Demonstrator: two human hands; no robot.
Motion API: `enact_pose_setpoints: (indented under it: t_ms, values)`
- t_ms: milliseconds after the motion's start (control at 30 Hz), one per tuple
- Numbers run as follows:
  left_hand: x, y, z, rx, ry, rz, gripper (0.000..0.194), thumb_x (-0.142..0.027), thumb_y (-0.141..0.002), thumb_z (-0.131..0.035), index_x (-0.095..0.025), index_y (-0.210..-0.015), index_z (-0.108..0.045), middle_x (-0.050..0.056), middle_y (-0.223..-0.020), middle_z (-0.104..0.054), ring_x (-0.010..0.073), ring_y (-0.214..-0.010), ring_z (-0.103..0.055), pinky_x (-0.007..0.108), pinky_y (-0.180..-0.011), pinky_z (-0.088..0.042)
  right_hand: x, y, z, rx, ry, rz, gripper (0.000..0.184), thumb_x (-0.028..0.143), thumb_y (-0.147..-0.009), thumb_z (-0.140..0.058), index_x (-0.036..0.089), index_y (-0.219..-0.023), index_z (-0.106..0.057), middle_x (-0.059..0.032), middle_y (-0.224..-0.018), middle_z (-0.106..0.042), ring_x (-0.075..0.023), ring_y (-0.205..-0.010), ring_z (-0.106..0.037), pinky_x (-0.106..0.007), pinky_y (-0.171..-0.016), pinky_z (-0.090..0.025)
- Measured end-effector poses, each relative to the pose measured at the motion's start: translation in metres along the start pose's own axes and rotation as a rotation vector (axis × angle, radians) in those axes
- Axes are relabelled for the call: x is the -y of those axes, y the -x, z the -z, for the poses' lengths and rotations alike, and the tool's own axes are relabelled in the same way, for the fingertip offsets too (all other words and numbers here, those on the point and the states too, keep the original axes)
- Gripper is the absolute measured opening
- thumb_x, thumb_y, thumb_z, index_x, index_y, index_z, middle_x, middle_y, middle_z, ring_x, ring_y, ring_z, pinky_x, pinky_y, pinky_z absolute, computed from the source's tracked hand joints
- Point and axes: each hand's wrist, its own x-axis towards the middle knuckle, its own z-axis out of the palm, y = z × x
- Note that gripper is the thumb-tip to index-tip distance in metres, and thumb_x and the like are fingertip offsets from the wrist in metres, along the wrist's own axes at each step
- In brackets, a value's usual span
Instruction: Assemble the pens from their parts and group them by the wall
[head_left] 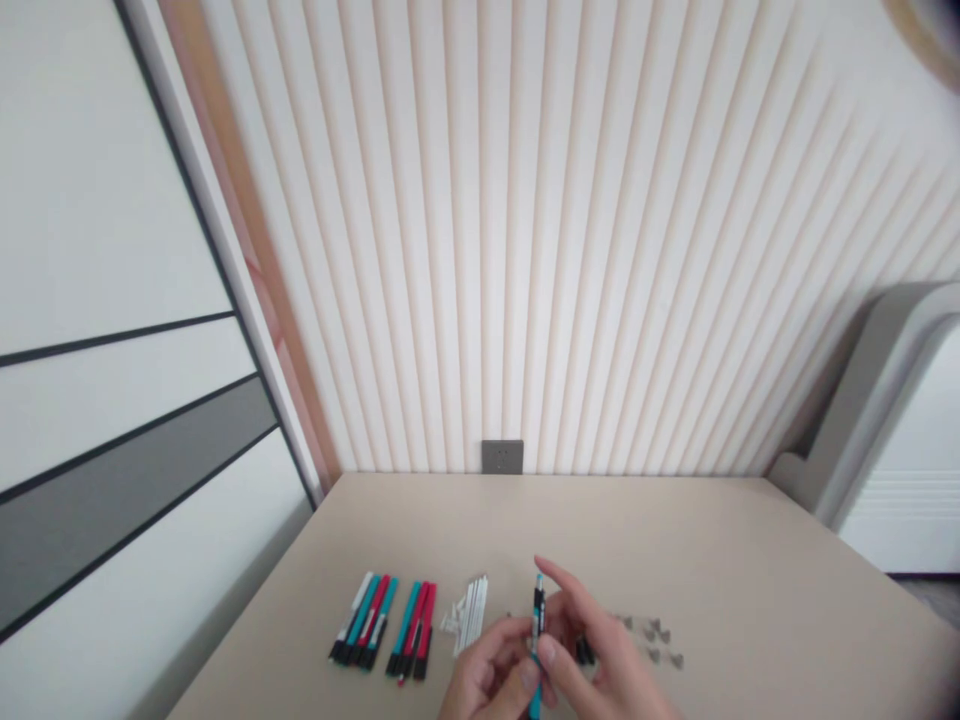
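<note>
Both hands meet over the near part of the table around an upright pen with a black upper part and a blue lower barrel. My left hand is closed on the blue part, thumb against it. The thumb and fingers of my right hand pinch the pen at its middle, while the index finger stretches up beside its top end. Thin white sticks like pen refills and small white pieces lie left of my hands. Several black pieces are partly hidden behind my right hand.
Red, blue and white pens with black ends lie in two groups, one at far left and one beside it. Small grey pieces are scattered on the right of the table. A dark socket is on the ribbed wall behind.
</note>
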Motion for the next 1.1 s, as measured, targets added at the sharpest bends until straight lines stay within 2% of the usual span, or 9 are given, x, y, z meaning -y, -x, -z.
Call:
enact_pose_setpoints:
  t_ms: [133, 267, 367, 433, 500, 633, 767, 867, 1100]
  values:
    - [-0.006, 0.002, -0.003, -0.006, -0.072, 0.091, 0.054, -0.062, -0.081, -0.065, -0.016, -0.108, -0.065, 0.003, -0.075, -0.064, 0.0012, -0.037, -0.037, 0.016, -0.036, -0.027, 0.001, 0.004, -0.010, -0.049, -0.060, 0.000, 0.056, 0.045, -0.096, -0.050, 0.025, -0.146, -0.034, -0.0011, -0.081, -0.059, -0.0149, -0.070, -0.056, -0.028, -0.067, -0.048]
    - [-0.007, 0.005, -0.003, 0.091, -0.069, 0.110, 0.066, -0.066, -0.076, -0.067, -0.019, -0.121, -0.059, 0.002, -0.080, -0.063, 0.0012, -0.037, -0.039, 0.015, -0.034, -0.030, 0.003, 0.011, -0.009, -0.081, -0.121, -0.036, 0.052, 0.042, -0.097, -0.048, 0.026, -0.145, -0.036, 0.0008, -0.078, -0.056, -0.0142, -0.069, -0.055, -0.028, -0.068, -0.049]
    - [-0.007, 0.008, -0.003, 0.206, -0.101, 0.100, 0.082, -0.062, -0.073, -0.073, -0.021, -0.139, -0.046, 0.003, -0.086, -0.064, 0.0051, -0.050, -0.047, 0.015, -0.042, -0.038, 0.003, 0.015, -0.006, -0.131, -0.161, -0.099, 0.055, 0.044, -0.095, -0.052, 0.027, -0.144, -0.035, 0.0001, -0.080, -0.055, -0.0136, -0.066, -0.054, -0.024, -0.056, -0.047]
    - [-0.008, 0.010, -0.003, 0.239, -0.154, 0.120, 0.088, -0.061, -0.075, -0.072, -0.021, -0.145, -0.038, 0.003, -0.085, -0.064, 0.0061, -0.053, -0.047, 0.016, -0.045, -0.039, 0.002, 0.017, -0.005, -0.147, -0.191, -0.133, 0.058, 0.045, -0.094, -0.054, 0.028, -0.145, -0.034, -0.0004, -0.082, -0.055, -0.0134, -0.063, -0.054, -0.022, -0.049, -0.046]
    - [-0.008, 0.010, -0.003, 0.241, -0.194, 0.150, 0.081, -0.061, -0.079, -0.067, -0.021, -0.144, -0.039, 0.003, -0.085, -0.064, 0.0045, -0.049, -0.044, 0.016, -0.043, -0.037, 0.002, 0.019, -0.004, -0.144, -0.198, -0.115, 0.058, 0.043, -0.094, -0.054, 0.028, -0.146, -0.033, -0.0004, -0.083, -0.055, -0.0134, -0.065, -0.056, -0.023, -0.053, -0.049]
    - [-0.010, 0.010, -0.005, 0.235, -0.206, 0.156, 0.067, -0.061, -0.081, -0.065, -0.017, -0.131, -0.052, 0.002, -0.082, -0.061, 0.0027, -0.046, -0.041, 0.016, -0.042, -0.033, 0.003, 0.020, -0.002, -0.100, -0.151, -0.061, 0.058, 0.039, -0.094, -0.054, 0.029, -0.147, -0.032, -0.0020, -0.091, -0.060, -0.0128, -0.068, -0.059, -0.029, -0.068, -0.053]
    - [-0.014, 0.013, -0.008, 0.223, -0.216, 0.147, 0.062, -0.060, -0.082, -0.064, -0.017, -0.126, -0.055, 0.000, -0.079, -0.058, 0.0033, -0.046, -0.041, 0.017, -0.043, -0.032, 0.005, 0.019, -0.001, -0.033, -0.110, -0.059, 0.052, 0.038, -0.096, -0.050, 0.025, -0.144, -0.036, 0.0003, -0.078, -0.061, -0.0135, -0.065, -0.059, -0.027, -0.065, -0.050]
    - [-0.016, 0.015, -0.009, 0.196, -0.232, 0.141, 0.059, -0.059, -0.083, -0.064, -0.016, -0.123, -0.056, -0.002, -0.075, -0.054, 0.0040, -0.047, -0.040, 0.017, -0.044, -0.033, 0.006, 0.019, 0.000, -0.038, -0.073, -0.076, 0.049, 0.036, -0.096, -0.051, 0.025, -0.142, -0.040, 0.0011, -0.075, -0.062, -0.0137, -0.065, -0.058, -0.026, -0.065, -0.049]
    - [-0.014, 0.014, -0.009, 0.188, -0.222, 0.125, 0.052, -0.052, -0.086, -0.064, -0.018, -0.125, -0.055, -0.003, -0.076, -0.052, 0.0039, -0.048, -0.039, 0.016, -0.045, -0.035, 0.002, 0.022, -0.002, -0.024, -0.005, -0.067, 0.059, 0.033, -0.097, -0.048, 0.026, -0.151, -0.024, 0.0006, -0.081, -0.057, -0.0136, -0.070, -0.054, -0.026, -0.066, -0.046]
